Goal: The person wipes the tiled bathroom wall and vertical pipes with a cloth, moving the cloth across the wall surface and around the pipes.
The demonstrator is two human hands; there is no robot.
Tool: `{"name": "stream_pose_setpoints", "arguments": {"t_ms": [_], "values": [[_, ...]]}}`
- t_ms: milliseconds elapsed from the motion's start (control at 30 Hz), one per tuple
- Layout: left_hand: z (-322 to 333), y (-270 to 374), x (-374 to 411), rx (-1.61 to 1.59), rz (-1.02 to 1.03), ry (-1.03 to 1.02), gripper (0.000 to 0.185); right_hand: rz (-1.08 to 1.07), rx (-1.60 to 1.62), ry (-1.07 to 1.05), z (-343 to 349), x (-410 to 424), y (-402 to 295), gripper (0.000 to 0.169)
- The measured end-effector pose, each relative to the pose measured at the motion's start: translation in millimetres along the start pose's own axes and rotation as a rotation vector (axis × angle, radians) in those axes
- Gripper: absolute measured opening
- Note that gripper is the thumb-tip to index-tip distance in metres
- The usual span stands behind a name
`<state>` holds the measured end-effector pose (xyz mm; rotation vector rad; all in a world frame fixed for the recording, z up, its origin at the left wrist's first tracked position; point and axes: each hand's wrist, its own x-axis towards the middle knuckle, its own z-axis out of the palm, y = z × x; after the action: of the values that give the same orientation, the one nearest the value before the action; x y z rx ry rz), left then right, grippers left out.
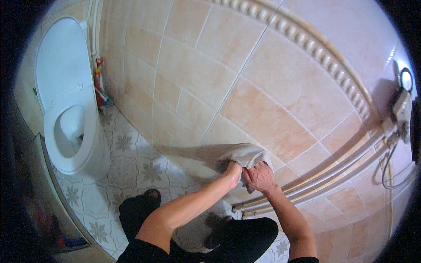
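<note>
Both of my hands are at a pale cloth (248,154) in front of the tiled wall, right of the picture's middle. My left hand (234,171) reaches in under the cloth, so its fingers are hidden. On the cloth's right side my right hand (260,176) grips a fold, with the back of the hand showing. A darker end of the cloth hangs just below the hands. Whether the cloth touches the wall tiles (266,115) cannot be told.
A white toilet (70,131) with its lid up stands at the left. Behind it, a red-handled item (98,74) and a brush (107,100) lean in the corner. Pipes (315,180) run along the wall at the right, below a shower fitting (403,105). My feet stand on patterned floor tiles (153,172).
</note>
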<state>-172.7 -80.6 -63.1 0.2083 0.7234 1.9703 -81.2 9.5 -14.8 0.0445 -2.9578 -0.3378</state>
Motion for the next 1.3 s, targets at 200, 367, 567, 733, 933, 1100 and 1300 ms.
{"name": "stream_pose_setpoints", "arguments": {"t_ms": [200, 367, 567, 733, 933, 1100, 1300], "values": [[81, 88, -33, 0.688, 0.622, -0.112, 0.047, 0.109, -0.115, 0.612, -103, 50, 1, 0.053], [133, 173, -13, 1.273, 1.491, 0.179, 0.053, 0.251, -0.327, 0.813, -180, 118, 54, 0.044], [134, 290, -36, 1.558, 0.881, 0.197, 0.075, 0.155, -0.479, 0.622, -254, 193, 35, 0.043], [84, 305, -15, 1.203, 1.153, 0.400, 0.081, -0.130, -0.427, 0.711, -249, 262, 10, 0.044], [-14, 217, -21, 1.067, 1.229, 0.342, 0.060, -0.337, -0.459, 0.671, -221, 301, -23, 0.043], [-33, 223, -15, 0.662, 1.144, 0.279, 0.064, -0.221, -0.445, 0.507, -187, 333, -54, 0.042], [-75, 225, 10, 0.596, 1.070, 0.365, 0.067, -0.354, -0.401, 0.401, -134, 357, -83, 0.034]]}}
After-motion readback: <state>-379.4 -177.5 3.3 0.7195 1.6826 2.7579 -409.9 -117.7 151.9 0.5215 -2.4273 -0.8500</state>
